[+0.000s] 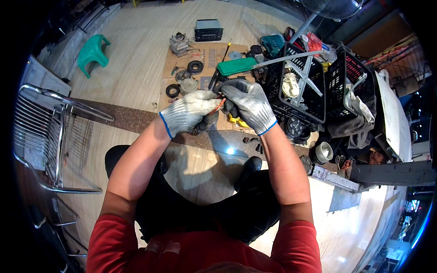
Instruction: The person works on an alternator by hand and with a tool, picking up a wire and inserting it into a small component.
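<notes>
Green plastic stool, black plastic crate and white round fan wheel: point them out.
Green plastic stool (92, 52), head view, seat top.
Black plastic crate (277, 88), head view, left wall.
White round fan wheel (323, 152), head view, ribbed side.

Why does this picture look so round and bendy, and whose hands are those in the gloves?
There is no machine here. A person wears a small wide camera on the head, looking down, so you see their own arms coming up from the bottom. That lens bends straight lines near the edge.

The left hand in a grey knitted glove and the right hand in a grey knitted glove meet in the middle, fingers closed around a small dark part with orange-red wire. What the part is, I cannot tell.

On the floor ahead lies a flat brown cardboard sheet with round metal pieces on it. To the right stand black plastic crates; to the left, a green plastic stool and a shiny metal chair frame.
</notes>
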`<control>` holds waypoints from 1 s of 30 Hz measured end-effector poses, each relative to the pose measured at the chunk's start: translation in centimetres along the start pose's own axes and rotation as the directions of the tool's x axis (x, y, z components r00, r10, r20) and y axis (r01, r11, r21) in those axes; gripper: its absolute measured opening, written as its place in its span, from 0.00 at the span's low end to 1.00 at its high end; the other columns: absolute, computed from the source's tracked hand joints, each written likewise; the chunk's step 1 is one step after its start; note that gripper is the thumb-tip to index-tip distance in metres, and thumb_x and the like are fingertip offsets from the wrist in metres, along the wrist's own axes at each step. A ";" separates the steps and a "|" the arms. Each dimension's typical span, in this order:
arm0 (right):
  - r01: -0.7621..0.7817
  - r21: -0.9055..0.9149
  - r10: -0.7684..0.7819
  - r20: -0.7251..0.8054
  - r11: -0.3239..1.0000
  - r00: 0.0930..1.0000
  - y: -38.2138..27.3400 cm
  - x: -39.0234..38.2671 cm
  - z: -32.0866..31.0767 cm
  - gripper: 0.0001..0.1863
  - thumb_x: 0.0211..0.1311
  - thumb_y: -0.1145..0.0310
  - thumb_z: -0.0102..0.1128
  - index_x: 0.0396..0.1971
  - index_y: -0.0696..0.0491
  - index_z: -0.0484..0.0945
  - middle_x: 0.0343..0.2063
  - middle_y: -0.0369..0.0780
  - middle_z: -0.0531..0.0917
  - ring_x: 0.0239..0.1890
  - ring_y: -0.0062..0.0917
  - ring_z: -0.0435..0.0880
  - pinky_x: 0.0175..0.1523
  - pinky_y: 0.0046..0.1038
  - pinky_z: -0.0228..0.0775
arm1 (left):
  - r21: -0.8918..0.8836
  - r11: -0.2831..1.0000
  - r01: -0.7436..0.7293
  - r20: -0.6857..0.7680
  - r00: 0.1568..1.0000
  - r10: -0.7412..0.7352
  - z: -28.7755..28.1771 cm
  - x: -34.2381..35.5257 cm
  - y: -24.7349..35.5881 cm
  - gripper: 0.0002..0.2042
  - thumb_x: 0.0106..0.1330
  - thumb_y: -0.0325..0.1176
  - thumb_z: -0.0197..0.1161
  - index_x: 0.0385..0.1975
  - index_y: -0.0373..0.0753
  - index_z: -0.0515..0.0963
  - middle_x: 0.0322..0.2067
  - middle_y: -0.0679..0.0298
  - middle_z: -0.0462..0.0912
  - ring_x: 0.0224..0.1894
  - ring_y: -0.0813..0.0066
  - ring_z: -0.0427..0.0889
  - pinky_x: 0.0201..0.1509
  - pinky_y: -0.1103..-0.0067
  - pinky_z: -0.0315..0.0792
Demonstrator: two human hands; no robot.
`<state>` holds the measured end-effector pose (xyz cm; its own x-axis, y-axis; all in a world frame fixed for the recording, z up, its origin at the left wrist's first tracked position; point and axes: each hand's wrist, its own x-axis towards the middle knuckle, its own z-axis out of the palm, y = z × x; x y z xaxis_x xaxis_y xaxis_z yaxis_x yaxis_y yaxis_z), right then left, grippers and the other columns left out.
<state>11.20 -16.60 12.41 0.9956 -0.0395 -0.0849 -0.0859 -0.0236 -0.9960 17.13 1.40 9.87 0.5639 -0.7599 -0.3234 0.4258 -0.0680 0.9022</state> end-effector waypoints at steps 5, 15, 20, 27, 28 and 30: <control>-0.133 0.189 0.097 0.191 0.973 0.977 -0.8 -0.2 -1.4 0.15 0.67 0.68 0.58 0.47 0.63 0.79 0.18 0.37 0.81 0.15 0.16 0.76 0.20 0.16 0.65 | -0.181 0.981 0.073 0.096 0.994 -0.057 0.2 -0.7 0.6 0.08 0.70 0.37 0.58 0.33 0.40 0.73 0.18 0.70 0.72 0.15 0.83 0.70 0.15 0.84 0.62; -0.053 0.027 0.050 0.109 0.998 0.993 -1.0 -0.3 -0.7 0.14 0.65 0.68 0.61 0.43 0.63 0.80 0.20 0.37 0.81 0.17 0.15 0.76 0.22 0.17 0.66 | -0.151 0.987 0.062 0.101 0.994 -0.047 -0.4 -0.2 -0.2 0.09 0.69 0.39 0.61 0.34 0.40 0.74 0.18 0.69 0.73 0.16 0.82 0.71 0.15 0.85 0.63; 0.019 -0.026 -0.018 0.029 0.999 0.999 -0.6 -0.4 -0.2 0.13 0.64 0.67 0.63 0.40 0.63 0.81 0.21 0.35 0.80 0.19 0.13 0.75 0.24 0.17 0.65 | -0.133 0.990 0.047 0.048 0.998 -0.041 -0.5 -0.1 -0.7 0.11 0.69 0.40 0.61 0.35 0.38 0.75 0.20 0.67 0.75 0.17 0.81 0.74 0.17 0.84 0.66; -0.034 -0.174 0.036 0.010 0.984 0.999 -0.9 0.0 -1.3 0.16 0.63 0.64 0.61 0.40 0.62 0.83 0.29 0.39 0.85 0.29 0.19 0.80 0.34 0.22 0.72 | -0.081 0.996 -0.040 -0.037 0.999 0.037 -0.7 -0.4 1.3 0.15 0.71 0.40 0.58 0.43 0.33 0.76 0.29 0.59 0.83 0.28 0.72 0.83 0.31 0.77 0.78; 0.010 -0.206 -0.011 -0.002 0.979 1.000 -0.6 0.1 -1.5 0.16 0.63 0.63 0.61 0.40 0.62 0.83 0.28 0.39 0.85 0.27 0.19 0.80 0.32 0.23 0.72 | -0.143 0.989 -0.044 -0.039 0.998 0.039 -0.8 -0.4 1.5 0.15 0.72 0.40 0.57 0.43 0.32 0.76 0.30 0.58 0.83 0.29 0.72 0.83 0.33 0.76 0.79; 0.013 -0.236 -0.003 0.041 0.972 0.999 -0.2 0.3 -1.9 0.17 0.63 0.62 0.60 0.41 0.62 0.82 0.26 0.39 0.84 0.25 0.18 0.79 0.29 0.22 0.70 | -0.109 0.994 -0.020 -0.042 0.999 0.015 -0.4 -0.6 1.8 0.15 0.72 0.40 0.57 0.44 0.32 0.77 0.32 0.58 0.84 0.30 0.73 0.84 0.33 0.78 0.79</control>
<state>11.42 -18.53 12.59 0.9966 0.0011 -0.0826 -0.0795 -0.2593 -0.9625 17.86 2.04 11.59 0.5996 -0.7330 -0.3213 0.4890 0.0177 0.8721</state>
